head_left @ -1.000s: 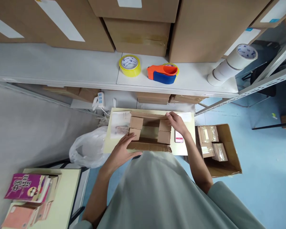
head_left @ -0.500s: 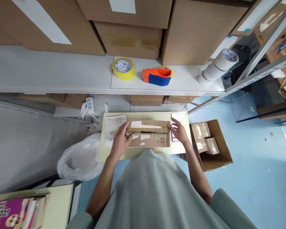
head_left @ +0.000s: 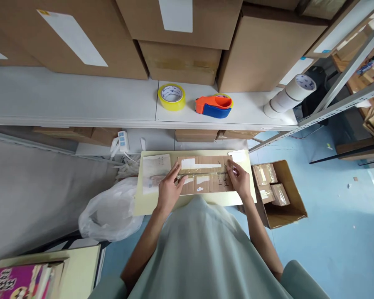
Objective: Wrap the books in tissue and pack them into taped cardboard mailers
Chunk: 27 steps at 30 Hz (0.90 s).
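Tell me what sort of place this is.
Probably a packing area or stockroom: large cartons on a grey shelf, an orange-and-blue tape dispenser, and an open box holding small taped parcels.

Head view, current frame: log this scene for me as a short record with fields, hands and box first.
Left hand: at the left end of the cardboard box; firmness of grip unclear
Right hand: at the box's right end; fingertips partly hidden
Box state: flaps down, meeting at a lengthwise seam; white paper patches and dark marks on top
Support: pale yellow table
Left of box: printed sheet
Shelf: yellow tape roll, orange-and-blue tape dispenser, stacked white rolls
Floor, right: open carton holding small taped boxes
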Motion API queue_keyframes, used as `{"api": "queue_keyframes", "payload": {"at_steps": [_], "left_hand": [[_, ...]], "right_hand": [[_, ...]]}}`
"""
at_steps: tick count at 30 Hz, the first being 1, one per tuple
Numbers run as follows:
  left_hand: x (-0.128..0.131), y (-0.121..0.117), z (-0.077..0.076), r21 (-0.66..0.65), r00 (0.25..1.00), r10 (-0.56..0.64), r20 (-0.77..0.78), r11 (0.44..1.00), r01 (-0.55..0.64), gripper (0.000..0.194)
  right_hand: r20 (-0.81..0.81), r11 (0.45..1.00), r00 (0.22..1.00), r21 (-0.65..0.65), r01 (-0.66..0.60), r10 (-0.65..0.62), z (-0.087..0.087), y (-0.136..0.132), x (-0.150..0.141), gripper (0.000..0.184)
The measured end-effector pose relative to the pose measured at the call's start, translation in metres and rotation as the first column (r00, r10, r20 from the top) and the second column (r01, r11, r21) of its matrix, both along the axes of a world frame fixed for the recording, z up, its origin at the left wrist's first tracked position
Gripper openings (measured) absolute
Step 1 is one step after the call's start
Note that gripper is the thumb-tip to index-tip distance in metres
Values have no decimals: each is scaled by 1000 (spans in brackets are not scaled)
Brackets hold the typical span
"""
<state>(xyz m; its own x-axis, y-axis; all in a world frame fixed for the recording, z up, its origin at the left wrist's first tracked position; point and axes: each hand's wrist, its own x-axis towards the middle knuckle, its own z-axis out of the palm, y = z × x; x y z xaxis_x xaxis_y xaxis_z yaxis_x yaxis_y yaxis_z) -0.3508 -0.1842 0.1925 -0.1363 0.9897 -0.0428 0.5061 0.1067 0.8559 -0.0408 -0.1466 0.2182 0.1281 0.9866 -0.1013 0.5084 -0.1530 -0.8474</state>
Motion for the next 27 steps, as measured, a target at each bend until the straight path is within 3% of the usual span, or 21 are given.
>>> {"api": "queue_keyframes", "payload": {"at_steps": [9, 17, 27], "left_hand": [[10, -9, -27, -2, 998, 49, 36, 999, -49, 45], [14, -10, -19, 109, 989, 133, 64, 984, -140, 43], [-1, -4, -42, 140, 976, 215, 34, 966, -218, 36]], "right_hand": [[-17, 999, 1000, -46, -4, 3, -39, 1, -12, 73], [-20, 995, 999, -88, 49, -51, -33, -12, -15, 83], [82, 998, 996, 62, -26, 21, -52, -13, -29, 69]]}}
